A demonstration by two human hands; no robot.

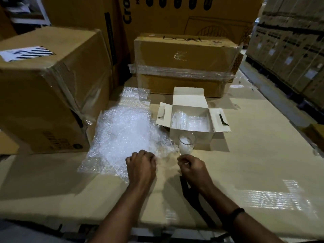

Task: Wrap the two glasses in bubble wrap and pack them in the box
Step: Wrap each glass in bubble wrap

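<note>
Showing only a blurred clear bundle inside, box [191, 137], left hand [141, 163] fingers gripping bubble wrap [122, 130] mid worktop [249, 155], right hand [192, 168] clenched beside glass [186, 143], grasp impossible to tell

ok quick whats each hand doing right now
left hand: fingers curled, gripping the near edge of the bubble wrap
right hand: fingers curled on the base of the glass, as far as can be seen
</note>
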